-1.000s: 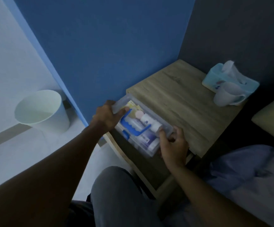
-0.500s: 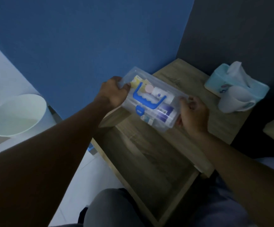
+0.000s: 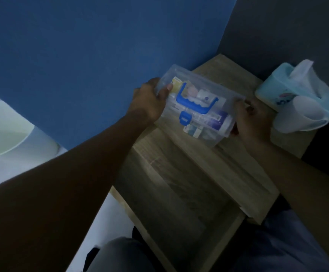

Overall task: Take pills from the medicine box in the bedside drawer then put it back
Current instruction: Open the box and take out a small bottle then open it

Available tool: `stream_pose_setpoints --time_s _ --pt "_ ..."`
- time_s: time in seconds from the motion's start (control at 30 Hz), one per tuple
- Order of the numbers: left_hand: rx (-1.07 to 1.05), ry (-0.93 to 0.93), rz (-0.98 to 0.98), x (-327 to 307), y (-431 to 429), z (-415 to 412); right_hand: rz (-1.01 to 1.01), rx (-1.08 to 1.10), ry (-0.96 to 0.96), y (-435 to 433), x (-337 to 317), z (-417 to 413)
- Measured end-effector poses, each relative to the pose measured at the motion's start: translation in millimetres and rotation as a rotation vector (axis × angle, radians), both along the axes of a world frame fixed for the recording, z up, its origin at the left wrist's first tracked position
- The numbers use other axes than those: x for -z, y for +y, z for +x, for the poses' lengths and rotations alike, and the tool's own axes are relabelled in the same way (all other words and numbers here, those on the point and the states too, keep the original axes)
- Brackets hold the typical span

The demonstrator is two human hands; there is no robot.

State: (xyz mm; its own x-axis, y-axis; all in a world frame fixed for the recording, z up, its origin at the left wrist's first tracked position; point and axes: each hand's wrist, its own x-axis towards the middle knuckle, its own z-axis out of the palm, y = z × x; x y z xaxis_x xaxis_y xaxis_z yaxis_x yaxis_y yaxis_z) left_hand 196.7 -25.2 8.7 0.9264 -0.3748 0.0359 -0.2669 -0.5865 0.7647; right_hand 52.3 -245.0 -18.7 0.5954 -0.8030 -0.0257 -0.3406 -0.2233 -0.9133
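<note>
The medicine box (image 3: 199,108), a clear plastic case with a blue handle (image 3: 196,102) and a blue latch (image 3: 184,117) on its lid, is held over the wooden surface (image 3: 226,75) of the bedside stand, tilted so the lid faces the camera; whether its underside touches the wood cannot be told. Tubes, packets and small cartons show through the lid, too dim to read. The left hand (image 3: 149,101) grips the box's left end, thumb (image 3: 164,91) laid over the lid's corner and fingers wrapped behind. The right hand (image 3: 252,116) clasps the box's right end, fingers curled around the edge. Just below the box, toward the person, the drawer (image 3: 179,193) stands pulled open, its wooden floor in shadow. To the right of the box, past the right hand, a white mug (image 3: 301,116) lies on its side against a light blue tissue box (image 3: 273,89) with a white tissue (image 3: 305,73) sticking up. Behind the box rises a blue wall (image 3: 100,46), and far to its left a pale bin (image 3: 0,134) stands on the floor
</note>
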Motion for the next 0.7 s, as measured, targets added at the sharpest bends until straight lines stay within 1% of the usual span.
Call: stream_pose_setpoints --time_s 0.07,0.1,0.17,0.23,0.27,0.33,0.37,0.43,0.47,0.57,0.7 --pt "-0.037 0.033 -0.031 3.1 0.0 -5.8 -0.013 -0.041 0.055 1.1 -4.5 -1.3" --pt "-0.071 0.090 -0.076 4.7 0.7 -10.6 -0.065 -0.051 0.105 1.2 -8.0 -1.8" --pt "-0.157 0.201 -0.194 8.5 2.9 -25.2 -0.230 -0.058 0.173 -0.2 -15.8 -4.1" --pt "-0.208 0.229 -0.268 12.9 6.4 -44.2 -0.387 -0.147 0.158 0.0 -23.4 -7.7" --pt "-0.197 0.241 -0.281 16.6 7.4 -52.4 -0.445 -0.227 0.149 0.7 -27.3 -9.2" --pt "-0.095 0.302 -0.236 19.8 7.0 -65.0 -0.510 -0.410 0.138 3.2 -32.9 -11.0" --pt "-0.044 0.353 -0.192 20.4 5.3 -69.3 -0.551 -0.501 0.146 4.4 -33.6 -11.7" --pt "0.040 0.404 -0.181 21.5 0.9 -75.1 -0.669 -0.627 0.198 6.5 -29.3 -12.9" --pt "0.068 0.398 -0.188 21.9 -1.4 -76.8 -0.695 -0.647 0.224 7.9 -26.3 -13.5" --pt "0.069 0.429 -0.235 22.6 -9.9 -81.4 -0.655 -0.602 0.231 11.8 -23.2 -12.2" --pt "-0.067 0.509 -0.309 25.2 -16.1 -85.2 -0.644 -0.585 0.219 16.5 -24.2 -10.2"
